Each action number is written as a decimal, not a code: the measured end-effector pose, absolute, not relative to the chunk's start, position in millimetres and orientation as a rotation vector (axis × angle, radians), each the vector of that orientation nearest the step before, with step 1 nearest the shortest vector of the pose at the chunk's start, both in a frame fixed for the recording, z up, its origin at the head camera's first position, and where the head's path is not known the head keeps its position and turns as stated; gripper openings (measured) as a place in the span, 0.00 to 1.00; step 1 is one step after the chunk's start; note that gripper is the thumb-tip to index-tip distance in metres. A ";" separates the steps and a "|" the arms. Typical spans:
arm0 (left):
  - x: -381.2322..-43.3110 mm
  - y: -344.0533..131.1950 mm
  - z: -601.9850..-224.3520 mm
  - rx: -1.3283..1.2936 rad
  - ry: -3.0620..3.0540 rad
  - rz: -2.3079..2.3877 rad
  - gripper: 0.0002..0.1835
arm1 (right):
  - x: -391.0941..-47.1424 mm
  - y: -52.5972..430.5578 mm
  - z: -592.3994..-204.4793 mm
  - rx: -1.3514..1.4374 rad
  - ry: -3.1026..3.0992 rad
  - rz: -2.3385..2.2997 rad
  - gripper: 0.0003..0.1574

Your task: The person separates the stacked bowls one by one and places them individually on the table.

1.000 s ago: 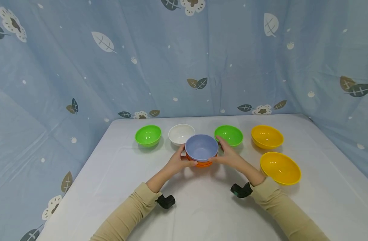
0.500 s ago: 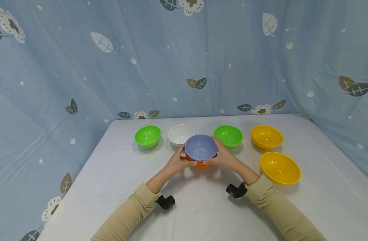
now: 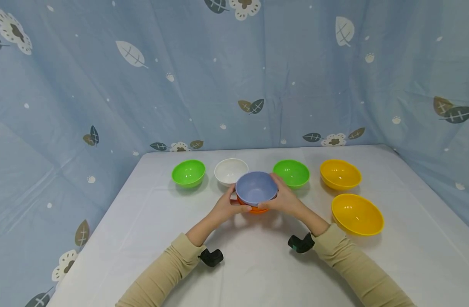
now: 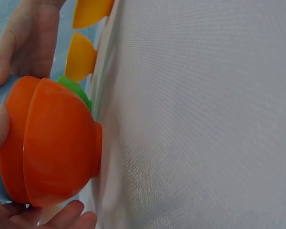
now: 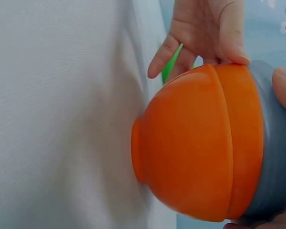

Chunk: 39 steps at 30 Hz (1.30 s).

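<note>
My left hand (image 3: 223, 209), fingers curled round two nested orange bowls (image 4: 62, 145), my right hand (image 3: 286, 200), fingers gripping the blue bowl (image 3: 256, 188) inside them, mid-desk (image 3: 234, 260), near the white bowl (image 3: 231, 171)

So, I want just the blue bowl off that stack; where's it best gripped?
Probably by the outer wall just under its rim, left hand and right hand coming from opposite sides. The blue bowl sits upright in the orange bowls, so only its upper band shows above them to hold.
</note>
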<state>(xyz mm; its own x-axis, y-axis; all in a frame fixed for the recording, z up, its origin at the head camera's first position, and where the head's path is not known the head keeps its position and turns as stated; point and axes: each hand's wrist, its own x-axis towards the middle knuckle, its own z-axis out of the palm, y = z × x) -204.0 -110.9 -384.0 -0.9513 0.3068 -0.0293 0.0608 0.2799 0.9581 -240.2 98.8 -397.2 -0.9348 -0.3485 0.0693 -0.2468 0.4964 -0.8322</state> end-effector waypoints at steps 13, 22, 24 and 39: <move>-206.2 -111.1 -385.3 0.326 2.320 1.734 0.43 | -236.6 100.4 -387.5 -0.424 2.630 -1.454 0.67; -205.1 -111.4 -385.1 0.333 2.311 1.746 0.42 | -231.7 111.1 -380.3 -0.398 2.642 -1.490 0.69; -207.2 -111.7 -387.5 0.336 2.306 1.753 0.42 | -230.3 114.2 -379.1 -0.385 2.638 -1.507 0.69; -223.0 -113.5 -415.0 0.312 2.359 1.745 0.42 | -212.2 142.4 -365.7 -0.293 2.645 -1.572 0.66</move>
